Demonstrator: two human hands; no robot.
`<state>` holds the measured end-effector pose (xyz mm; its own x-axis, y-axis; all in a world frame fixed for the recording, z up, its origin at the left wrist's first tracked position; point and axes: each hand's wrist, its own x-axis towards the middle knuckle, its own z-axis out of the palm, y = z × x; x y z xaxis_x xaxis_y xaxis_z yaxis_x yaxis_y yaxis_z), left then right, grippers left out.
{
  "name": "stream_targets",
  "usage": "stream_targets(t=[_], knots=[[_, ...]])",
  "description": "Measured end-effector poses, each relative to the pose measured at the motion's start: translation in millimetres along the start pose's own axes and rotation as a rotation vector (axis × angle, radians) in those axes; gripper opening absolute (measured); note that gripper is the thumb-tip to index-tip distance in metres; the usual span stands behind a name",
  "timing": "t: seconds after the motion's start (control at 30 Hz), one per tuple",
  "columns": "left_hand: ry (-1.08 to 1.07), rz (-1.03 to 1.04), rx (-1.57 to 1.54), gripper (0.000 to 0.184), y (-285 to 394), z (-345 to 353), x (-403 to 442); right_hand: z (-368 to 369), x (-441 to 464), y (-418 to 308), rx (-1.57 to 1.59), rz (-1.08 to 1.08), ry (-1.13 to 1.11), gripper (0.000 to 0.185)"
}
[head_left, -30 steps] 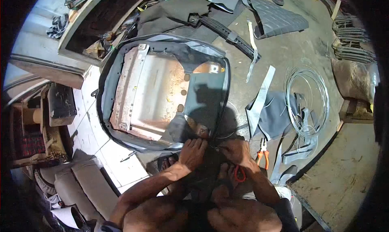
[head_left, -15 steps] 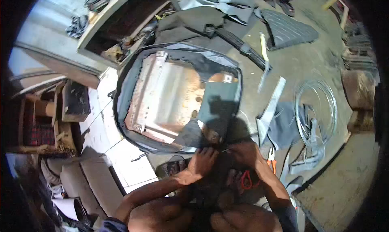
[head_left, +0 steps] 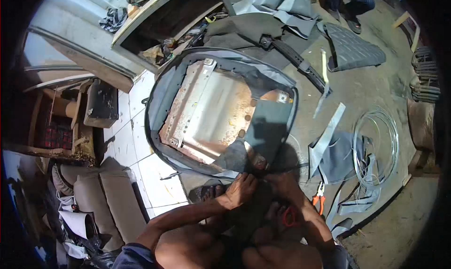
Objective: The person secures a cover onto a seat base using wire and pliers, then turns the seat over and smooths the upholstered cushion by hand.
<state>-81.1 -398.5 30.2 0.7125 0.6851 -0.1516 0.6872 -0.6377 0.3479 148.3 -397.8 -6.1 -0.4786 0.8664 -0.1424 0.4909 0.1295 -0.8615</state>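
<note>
A vehicle seat cushion (head_left: pixel 221 171) lies underside up in front of me, its rusty metal pan (head_left: pixel 213 114) ringed by a grey and black cover. My left hand (head_left: pixel 240 189) is closed on the cover's near edge, fingers curled over it. Just to its right, in deep shadow, my right hand (head_left: pixel 284 186) is closed by the same edge; whatever lies between its fingers is too dark to make out. Orange-handled pliers (head_left: pixel 319 198) rest on the floor right of my right forearm. A red loop (head_left: pixel 289 217) shows beside that forearm.
A coil of wire (head_left: pixel 376 146) and grey fabric scraps (head_left: pixel 333 158) lie at right. Beyond the cushion are a black metal rail (head_left: pixel 300 62) and a quilted grey piece (head_left: pixel 352 48). Brown upholstered cushions (head_left: pixel 101 208) sit at left. A person's feet (head_left: pixel 350 22) are at the back.
My view has shifted, so the scene sits further right in the picture. Both hands stay at the cushion's near edge, the right one drawn slightly nearer to me.
</note>
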Motion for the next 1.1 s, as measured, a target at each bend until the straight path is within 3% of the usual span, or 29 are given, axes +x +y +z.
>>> stream_targets(t=[0.07,0.13,0.2,0.27,0.4,0.47,0.53,0.63,0.67,0.73,0.77,0.83,0.93,1.0,1.07,1.1], knots=[[-0.062,0.027,0.012,0.045,1.1,4.0,-5.2,10.5,-14.0,5.0,-0.057,-0.02,-0.019,0.02],[0.067,0.128,0.063,0.049,-6.4,7.3,-1.3,10.2,-21.8,7.1,-0.129,-0.015,-0.061,0.021],[-0.015,0.076,0.072,0.054,-3.6,2.3,-0.4,-10.7,-28.8,11.1,-0.096,0.037,-0.056,0.022],[-0.095,-0.007,0.024,0.046,-2.8,-1.4,0.9,-22.3,-35.4,13.2,-0.067,0.078,-0.071,0.024],[-0.015,0.058,-0.006,0.035,-6.1,9.5,1.4,-18.1,-25.4,12.4,-0.173,0.053,-0.12,0.026],[-0.051,-0.01,0.015,0.029,-1.8,6.2,2.8,-7.8,-12.3,15.5,-0.184,0.022,-0.106,0.028],[-0.139,-0.046,0.039,0.025,6.0,-10.3,9.8,-2.2,5.1,11.0,-0.184,0.013,-0.266,0.03],[-0.046,0.031,0.171,0.023,-12.6,31.9,0.0,-8.0,9.5,-14.7,-0.228,0.07,-0.316,0.031],[-0.04,0.04,0.171,0.023,-15.4,35.3,-2.7,2.2,4.5,-3.1,-0.234,0.076,-0.309,0.031],[0.015,0.103,0.018,0.026,-15.1,21.9,-0.5,22.4,-4.6,20.3,-0.001,-0.101,-0.087,0.032],[0.113,0.128,0.001,0.021,-15.6,25.1,-0.8,17.2,-15.5,24.4,0.005,-0.099,-0.089,0.032],[0.051,0.122,0.035,0.02,-15.9,21.3,1.3,-30.3,-29.0,-9.0,-0.07,0.102,-0.101,0.035],[0.032,0.089,0.023,0.017,-7.4,6.5,5.6,-17.7,-31.6,14.9,-0.185,0.11,-0.236,0.034],[0.07,0.045,-0.016,0.017,-4.3,7.5,6.8,0.5,-24.4,23.7,-0.18,-0.15,0.002,0.033],[-0.038,-0.021,0.028,0.021,-6.8,15.5,4.8,12.9,-18.6,25.3,-0.076,0.039,-0.108,0.037],[-0.043,-0.024,0.031,0.021,-7.3,13.7,4.8,16.5,-11.5,20.9,-0.07,0.036,-0.108,0.037]])
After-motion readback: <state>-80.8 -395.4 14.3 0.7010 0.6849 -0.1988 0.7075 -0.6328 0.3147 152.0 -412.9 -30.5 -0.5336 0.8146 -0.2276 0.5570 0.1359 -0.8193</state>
